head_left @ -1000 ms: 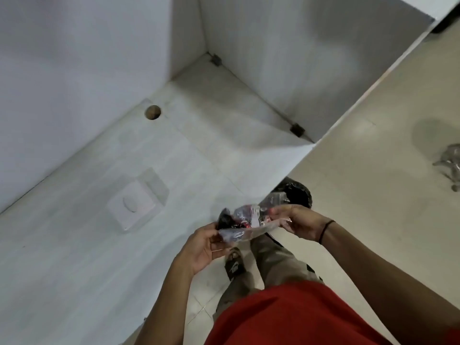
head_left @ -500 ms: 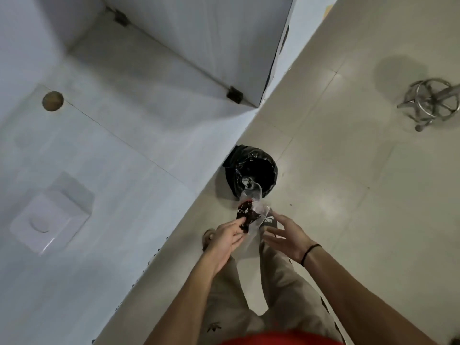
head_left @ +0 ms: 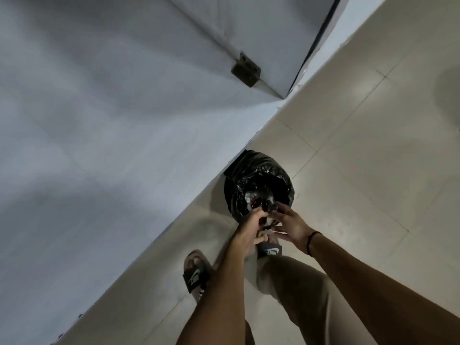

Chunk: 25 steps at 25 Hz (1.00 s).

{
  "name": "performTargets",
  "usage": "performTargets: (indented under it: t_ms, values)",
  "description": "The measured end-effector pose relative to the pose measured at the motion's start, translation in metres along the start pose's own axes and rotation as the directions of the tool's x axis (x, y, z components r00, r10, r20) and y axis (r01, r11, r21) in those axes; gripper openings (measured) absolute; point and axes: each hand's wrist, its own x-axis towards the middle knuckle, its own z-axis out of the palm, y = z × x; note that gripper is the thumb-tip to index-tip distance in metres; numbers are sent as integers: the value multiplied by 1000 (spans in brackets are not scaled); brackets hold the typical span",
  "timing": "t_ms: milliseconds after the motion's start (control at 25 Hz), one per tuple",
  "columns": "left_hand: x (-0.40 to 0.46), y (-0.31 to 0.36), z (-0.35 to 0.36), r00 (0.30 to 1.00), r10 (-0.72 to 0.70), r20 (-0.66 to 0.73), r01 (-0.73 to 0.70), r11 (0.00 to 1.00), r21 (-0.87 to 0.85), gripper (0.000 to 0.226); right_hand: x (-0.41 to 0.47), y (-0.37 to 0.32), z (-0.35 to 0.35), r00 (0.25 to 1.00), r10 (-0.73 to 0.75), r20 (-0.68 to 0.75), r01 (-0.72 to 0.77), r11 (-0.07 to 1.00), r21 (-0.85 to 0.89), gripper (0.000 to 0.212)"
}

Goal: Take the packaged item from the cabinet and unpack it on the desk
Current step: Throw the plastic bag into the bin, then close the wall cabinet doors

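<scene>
The desk (head_left: 104,150) is filling the left of the view, its edge running diagonally from the lower left up toward the upright panel (head_left: 249,33), where a dark bracket (head_left: 246,69) is sitting at the joint. To the right of that edge the tiled floor (head_left: 361,145) is lying open and wide. A bin (head_left: 258,180) lined with a black bag is standing on the floor right against the desk edge.

Both hands are meeting over the bin's near rim. The left hand (head_left: 249,226) is curling its fingers closed around the package (head_left: 260,204), a crumpled clear wrapper with something dark and red inside. The right hand (head_left: 290,224) is spreading its fingers loosely, fingertips touching the wrapper's right side.

The package is sticking up and away from the hands over the bin's mouth; blur is hiding its exact outline and long axis.
</scene>
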Motion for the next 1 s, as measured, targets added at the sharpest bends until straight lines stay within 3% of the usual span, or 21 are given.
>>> performTargets:
  t_ms: [80,240,320,440,600,840,1000]
  values:
    - [42,-2,-5,1000,7,15,-7,1000,18,63,35,-5,-2,1000,2,5,-2,1000,-17,54]
    - [46,0,-2,994,100,-32,-96,988,124,59,44,-10,5,997,-59,-40,52,988,-147,47]
    - [18,1,-4,976,203,-71,-188,965,182,50,21,-15,16,991,-134,-21,125,964,-234,38]
    - [-54,15,-8,946,315,-82,-306,946,107,40,-41,-35,38,980,-192,47,197,959,-202,31]
    - [-199,44,-20,868,454,-201,-459,888,23,30,-159,-76,78,952,-296,77,305,936,-174,25]
    - [-367,88,-52,662,659,-357,-683,727,74,27,-301,-131,144,861,-448,239,483,869,-111,21]
    - [-459,130,-71,422,800,-428,-830,531,174,28,-377,-192,179,699,-618,361,669,743,-22,15]
